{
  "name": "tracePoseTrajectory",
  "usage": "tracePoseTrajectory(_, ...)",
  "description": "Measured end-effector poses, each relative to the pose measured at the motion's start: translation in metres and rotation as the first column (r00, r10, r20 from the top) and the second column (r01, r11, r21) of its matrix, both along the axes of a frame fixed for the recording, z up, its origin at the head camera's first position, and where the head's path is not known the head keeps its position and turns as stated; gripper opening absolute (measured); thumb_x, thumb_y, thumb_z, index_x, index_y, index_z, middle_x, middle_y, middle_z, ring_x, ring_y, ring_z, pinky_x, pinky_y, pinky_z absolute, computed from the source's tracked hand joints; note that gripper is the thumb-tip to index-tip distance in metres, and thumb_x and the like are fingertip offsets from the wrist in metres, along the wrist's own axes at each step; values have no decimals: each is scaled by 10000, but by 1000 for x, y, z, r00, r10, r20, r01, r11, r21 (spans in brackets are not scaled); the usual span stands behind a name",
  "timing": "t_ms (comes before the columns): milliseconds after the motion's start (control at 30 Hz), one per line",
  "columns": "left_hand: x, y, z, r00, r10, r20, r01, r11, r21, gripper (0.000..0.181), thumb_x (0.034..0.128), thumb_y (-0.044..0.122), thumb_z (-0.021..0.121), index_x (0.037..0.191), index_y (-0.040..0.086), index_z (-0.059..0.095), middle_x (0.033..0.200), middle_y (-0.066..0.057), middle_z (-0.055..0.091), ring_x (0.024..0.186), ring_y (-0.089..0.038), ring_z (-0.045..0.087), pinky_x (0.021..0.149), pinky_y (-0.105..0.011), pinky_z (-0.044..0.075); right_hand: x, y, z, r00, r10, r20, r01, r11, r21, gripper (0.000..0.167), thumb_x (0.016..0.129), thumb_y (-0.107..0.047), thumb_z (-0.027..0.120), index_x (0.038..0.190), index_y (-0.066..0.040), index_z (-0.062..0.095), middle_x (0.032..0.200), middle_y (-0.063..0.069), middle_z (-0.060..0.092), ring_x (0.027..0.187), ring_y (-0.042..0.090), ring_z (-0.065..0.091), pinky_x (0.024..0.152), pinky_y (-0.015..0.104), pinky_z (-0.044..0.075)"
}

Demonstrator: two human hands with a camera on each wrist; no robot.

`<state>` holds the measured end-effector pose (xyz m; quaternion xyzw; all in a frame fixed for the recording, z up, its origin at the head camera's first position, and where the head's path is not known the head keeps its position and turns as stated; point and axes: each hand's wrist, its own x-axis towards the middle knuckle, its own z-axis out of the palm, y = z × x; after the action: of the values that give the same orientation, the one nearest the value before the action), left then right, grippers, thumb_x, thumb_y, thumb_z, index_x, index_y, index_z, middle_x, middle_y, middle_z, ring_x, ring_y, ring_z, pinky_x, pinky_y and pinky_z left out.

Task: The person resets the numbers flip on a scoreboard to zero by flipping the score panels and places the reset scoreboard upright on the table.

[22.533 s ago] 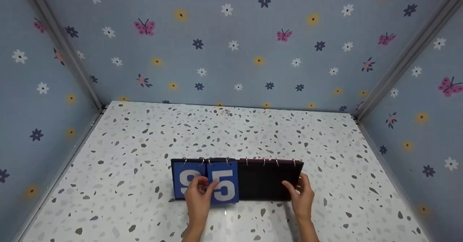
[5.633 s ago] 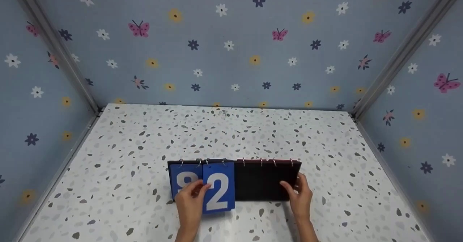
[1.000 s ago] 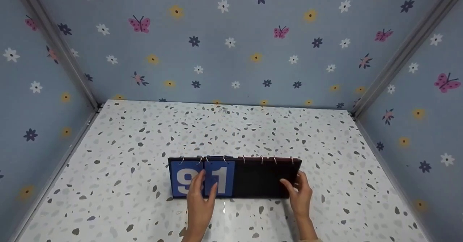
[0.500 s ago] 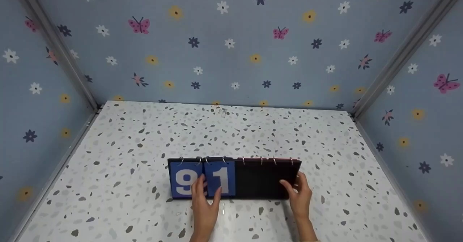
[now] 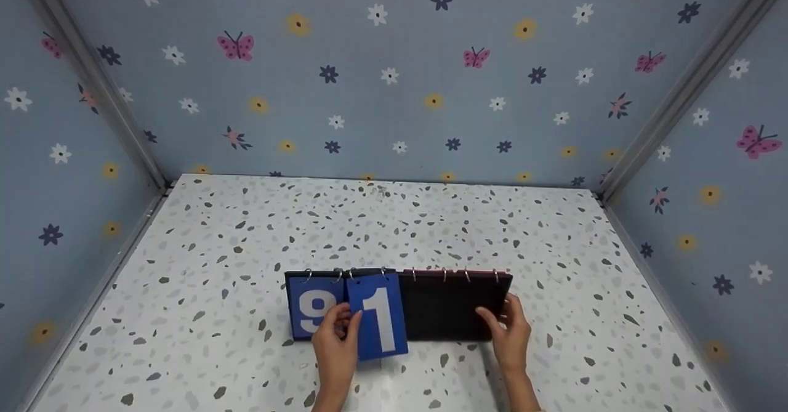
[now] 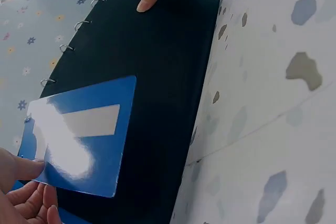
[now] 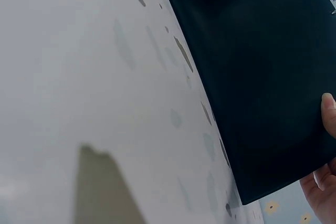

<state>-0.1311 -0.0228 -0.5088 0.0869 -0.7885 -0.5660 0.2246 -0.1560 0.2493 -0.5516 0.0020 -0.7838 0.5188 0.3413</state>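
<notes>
A black flip scoreboard stands on the speckled table, with metal rings along its top edge. On its left half hang a blue number card showing 9 and a blue number card showing 1. My left hand pinches the left edge of the 1 card between thumb and fingers, and the card is lifted away from the board at a tilt. My right hand grips the scoreboard's right edge, thumb in front and fingers behind. The left hand covers part of the 9.
The white speckled table extends around the scoreboard. Behind it rises a blue panel printed with flowers and butterflies. Similar panels close off the left and right sides, joined by grey corner posts.
The card beside the 9 showed 5, then 2, and now 1. Over the last second, my left hand has pinched the 1 card and pulled it off the board. My right hand has kept its grip.
</notes>
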Motion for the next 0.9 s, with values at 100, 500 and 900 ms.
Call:
tracePoseTrajectory(100,1,-4,5,1000,-10,9,10,999,35,137,765,35,679,879,-9,617,731,-37,603,602,-116,533,539,-219,421,2,-2,5,1000,2,12,-2,1000,6,383,713,-69,735,1059,-79,570,781,55,631,652,126,577,599,181,454)
tracePoseTrajectory(500,13,-21,36,980,-171,-104,186,970,157,78,817,34,623,882,-5,639,810,-65,630,710,-129,586,621,-220,464,-18,19,-46,999,-44,-10,45,996,80,448,708,-160,746,1105,-227,551,819,-56,620,670,98,572,594,209,455)
tracePoseTrajectory(900,-2,-33,54,867,-301,-398,402,894,199,224,783,-190,526,990,-128,581,954,-241,585,911,-132,563,789,-208,440,-3,4,-9,1000,-8,16,8,1000,21,399,724,-76,729,1089,-87,567,823,70,631,675,151,570,607,207,453)
